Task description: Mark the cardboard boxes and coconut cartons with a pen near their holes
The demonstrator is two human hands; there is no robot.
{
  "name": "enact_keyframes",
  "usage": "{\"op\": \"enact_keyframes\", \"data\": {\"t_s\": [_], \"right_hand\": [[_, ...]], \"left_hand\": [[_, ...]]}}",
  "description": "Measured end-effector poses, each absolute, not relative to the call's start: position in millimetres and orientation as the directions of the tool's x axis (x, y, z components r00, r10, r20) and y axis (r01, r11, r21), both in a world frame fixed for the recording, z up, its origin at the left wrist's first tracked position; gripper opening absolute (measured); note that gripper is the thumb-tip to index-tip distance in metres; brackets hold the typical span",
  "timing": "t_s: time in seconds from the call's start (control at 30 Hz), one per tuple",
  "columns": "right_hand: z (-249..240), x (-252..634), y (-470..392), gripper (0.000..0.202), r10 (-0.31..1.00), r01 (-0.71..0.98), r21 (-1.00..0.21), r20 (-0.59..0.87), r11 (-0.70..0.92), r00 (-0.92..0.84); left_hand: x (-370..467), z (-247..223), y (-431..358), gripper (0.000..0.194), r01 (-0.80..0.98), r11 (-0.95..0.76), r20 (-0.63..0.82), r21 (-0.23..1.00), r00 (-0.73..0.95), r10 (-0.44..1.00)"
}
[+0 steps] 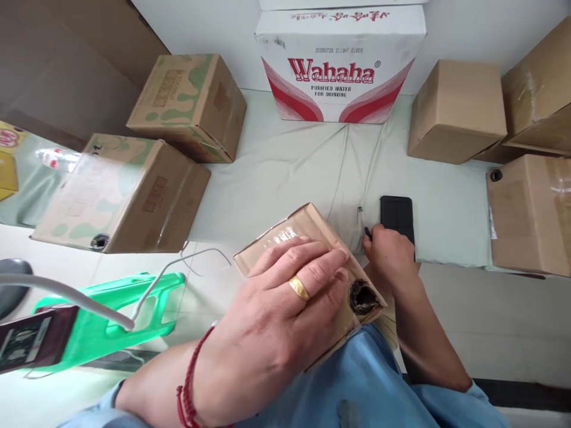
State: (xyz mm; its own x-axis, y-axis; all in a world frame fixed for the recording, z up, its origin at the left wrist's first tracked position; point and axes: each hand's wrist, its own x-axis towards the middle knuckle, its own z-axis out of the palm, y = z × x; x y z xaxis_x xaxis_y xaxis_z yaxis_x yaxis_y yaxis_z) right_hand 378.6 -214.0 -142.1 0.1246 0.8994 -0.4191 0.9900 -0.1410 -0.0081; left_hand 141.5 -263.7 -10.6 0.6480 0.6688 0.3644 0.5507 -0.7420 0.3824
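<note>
A small brown cardboard box (323, 223), tilted, rests against the blue clothing on my lap. My left hand (289, 297), with a gold ring and a red cord bracelet, grips it from above, its fingers pressed together across the top; the thumb is hidden. A dark, torn-edged hole (363, 297) shows near the box's right corner. Beyond the box, my right hand (390, 255) is closed at the table's front edge. A small dark tip (367, 232) sticks out from its fingers, too little to name. Beside that hand lies a flat black object (397, 213).
Brown boxes stand at the left (156, 202) and right (457, 113) of the cloth-covered table (285, 166). A white Wahaha carton (339, 65) stands at the back. Below left are a green plastic stool (111, 345), a pale cable and a dark device (35, 339).
</note>
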Motion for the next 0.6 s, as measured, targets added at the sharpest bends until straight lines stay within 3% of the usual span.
{"op": "enact_keyframes", "data": {"t_s": [0.1, 0.17, 0.2, 0.27, 0.33, 0.4, 0.47, 0.6], "right_hand": [[-144.0, 382.8, -216.4, 0.019, 0.923, 0.96, -0.16, -0.349, -0.228, 0.161], [-144.6, 389.6, -223.5, 0.013, 0.945, 0.86, -0.415, -0.259, -0.298, 0.202], [-144.3, 393.7, -228.4, 0.015, 0.949, 0.76, -0.569, -0.211, -0.314, 0.234], [-141.6, 401.8, -239.7, 0.016, 0.942, 0.486, -0.832, -0.119, -0.268, 0.315], [-134.8, 408.1, -250.8, 0.014, 0.918, 0.196, -0.972, -0.045, -0.131, 0.394], [-124.0, 411.3, -260.3, 0.014, 0.9, -0.033, -0.999, 0.015, 0.033, 0.437], [-110.7, 411.5, -268.4, 0.013, 0.898, -0.149, -0.979, 0.06, 0.138, 0.436], [-87.2, 405.1, -283.5, 0.011, 0.938, -0.133, -0.966, 0.176, 0.224, 0.298]], "left_hand": [[146.0, -8.1, -259.2, 0.043, 0.542, -0.748, 0.331, 0.383, 0.675, 0.659], [148.3, -7.7, -258.6, 0.067, 0.546, -0.724, 0.283, 0.422, 0.679, 0.677], [149.4, -7.9, -258.8, 0.075, 0.542, -0.711, 0.266, 0.447, 0.679, 0.684], [151.7, -9.2, -259.0, 0.072, 0.531, -0.693, 0.251, 0.488, 0.675, 0.694], [153.6, -11.1, -258.4, 0.057, 0.52, -0.688, 0.261, 0.507, 0.668, 0.697], [154.7, -12.9, -256.8, 0.042, 0.508, -0.687, 0.273, 0.52, 0.663, 0.697], [155.3, -14.2, -255.0, 0.031, 0.503, -0.671, 0.271, 0.545, 0.652, 0.708], [155.7, -14.8, -253.1, 0.021, 0.497, -0.671, 0.262, 0.551, 0.66, 0.704]]}}
